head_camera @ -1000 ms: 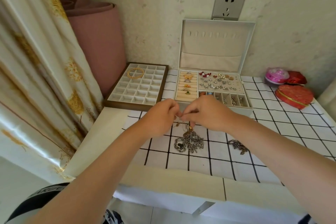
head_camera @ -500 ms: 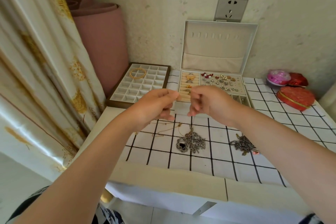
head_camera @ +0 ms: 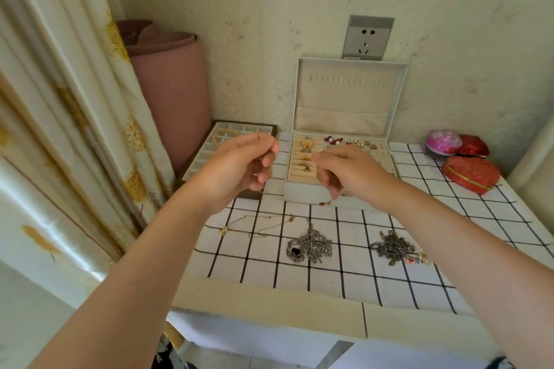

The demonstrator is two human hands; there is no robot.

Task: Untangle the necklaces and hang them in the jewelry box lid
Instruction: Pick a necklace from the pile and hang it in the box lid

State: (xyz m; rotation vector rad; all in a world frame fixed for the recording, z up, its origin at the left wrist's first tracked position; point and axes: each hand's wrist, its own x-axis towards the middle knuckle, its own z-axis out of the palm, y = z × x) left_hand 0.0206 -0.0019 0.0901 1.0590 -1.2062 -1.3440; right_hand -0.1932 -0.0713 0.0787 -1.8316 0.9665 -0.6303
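Head view. Both hands are raised above the counter (head_camera: 269,296), in front of the open jewelry box (head_camera: 302,192).

Left hand (head_camera: 236,168): thumb and forefinger tips closed together in a pinch, remaining fingers (head_camera: 263,178) curled loosely under the palm.

Right hand (head_camera: 349,174): thumb and forefinger tips likewise pinched, other fingers curled downward.

A thin gold necklace (head_camera: 325,203) is held between the two hands. Its strand sags below them, and a small red pendant hangs just under the right hand, in front of the box wall. The strand at the fingertips is too fine to resolve.

The jewelry box lid (head_camera: 344,117) stands upright against the wall, with a row of hooks (head_camera: 341,80) near its top edge; no necklace hangs on them.

Three more necklaces lie on the checked cloth (head_camera: 338,278):
- a second gold chain (head_camera: 257,225), spread out, on the left;
- a silver tangle (head_camera: 310,246), in the centre;
- a dark tangle (head_camera: 392,247), with coloured beads, on the right.

A divided tray (head_camera: 204,156) sits left of the box, partly behind the left hand.
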